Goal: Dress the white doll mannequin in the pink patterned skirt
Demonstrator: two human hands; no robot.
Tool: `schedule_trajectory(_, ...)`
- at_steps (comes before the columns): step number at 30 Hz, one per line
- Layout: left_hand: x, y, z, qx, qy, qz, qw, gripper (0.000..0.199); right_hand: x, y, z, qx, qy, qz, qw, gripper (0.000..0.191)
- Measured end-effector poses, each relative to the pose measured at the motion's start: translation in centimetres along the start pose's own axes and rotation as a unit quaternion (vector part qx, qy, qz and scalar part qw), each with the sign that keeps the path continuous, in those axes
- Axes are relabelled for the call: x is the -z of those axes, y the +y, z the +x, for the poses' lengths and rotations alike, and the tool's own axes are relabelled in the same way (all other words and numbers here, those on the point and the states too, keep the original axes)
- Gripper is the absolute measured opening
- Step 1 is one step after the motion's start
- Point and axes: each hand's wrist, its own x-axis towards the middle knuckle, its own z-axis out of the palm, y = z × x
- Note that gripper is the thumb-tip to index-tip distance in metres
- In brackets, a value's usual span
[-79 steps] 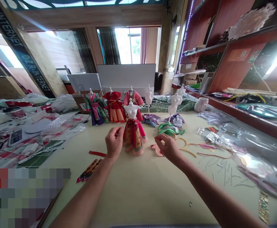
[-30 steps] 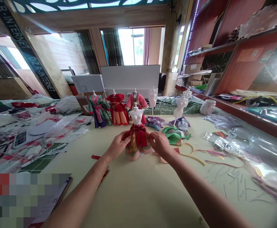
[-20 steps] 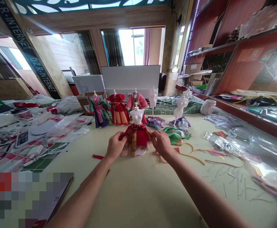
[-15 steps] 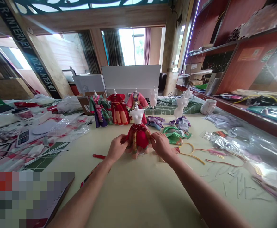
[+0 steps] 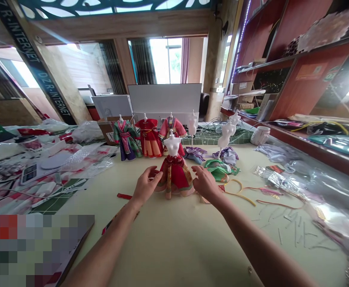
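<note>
1. Just changed: L hand (image 5: 146, 185) & R hand (image 5: 204, 183) have come off the skirt. A moment ago both pressed in on it; now both have eased back to either side.
2. Grip: both hands open, nothing held. L fingers (image 5: 156, 172) loosely curled, R fingers (image 5: 196, 170) spread a bit. Both sit right by the skirt, looks like no contact, but can't tell for sure if a fingertip still brushes R edge.
3. Mini white dress form (image 5: 172, 144) stands upright on cream table (image 5: 174, 247), btwn the hands, in red dress (image 5: 174, 175) w/ gold-patterned front panel. Skirt hem rests on table. Form stays up w/ no hand on it.
4. Nearest L hand: red strip (image 5: 124, 196) flat on table, patterned trim (image 5: 119, 217) just past it, toward the forearm.
5. Nearest R hand: crumpled green garment (image 5: 219, 171), yellow cord (image 5: 240, 191) beyond it.
6. Behind: green robe (image 5: 126, 139), red-orange dress (image 5: 149, 137), pink dress (image 5: 170, 127), all on forms. Bare white forms (image 5: 226, 133) to the R, white mug (image 5: 259, 135) past them.
</note>
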Motion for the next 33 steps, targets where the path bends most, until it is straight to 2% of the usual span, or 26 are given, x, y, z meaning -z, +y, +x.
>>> schedule_trajectory(4,-0.1,0.9,0.6,-0.030,0.016,-0.022,0.999,0.050,0.4,-0.7,0.0,0.009,0.058,0.048,0.997,0.032)
schedule_trajectory(8,-0.9,2.4,1.2,-0.072,-0.003,-0.036,0.997,0.052,0.0,-1.6,0.7,0.032,0.103,0.080,0.991,0.026)
schedule_trajectory(12,-2.4,3.8,1.4,-0.095,-0.024,-0.037,0.994,0.049,-0.8,-1.7,1.5,0.056,0.110,0.081,0.989,0.015)
schedule_trajectory(16,-3.4,4.3,1.3,-0.096,-0.010,-0.032,0.995,0.039,-1.4,-1.5,2.0,0.050,0.115,0.062,0.990,0.015)
schedule_trajectory(20,-3.2,3.8,0.9,-0.091,-0.018,-0.029,0.995,0.044,-1.7,-1.1,1.7,0.049,0.086,0.043,0.994,0.015)
schedule_trajectory(25,-2.2,1.7,-0.2,-0.054,-0.044,-0.031,0.997,0.048,-1.9,-0.4,0.9,0.044,0.065,0.034,0.996,0.013)
schedule_trajectory(28,-1.9,0.4,-0.9,-0.028,-0.033,-0.024,0.999,0.045,-2.0,-0.3,0.7,0.039,0.068,0.032,0.996,0.016)
schedule_trajectory(33,-1.5,-0.6,-1.1,-0.011,0.005,0.007,1.000,0.024,-1.7,-0.4,1.2,0.024,0.065,0.015,0.997,0.015)
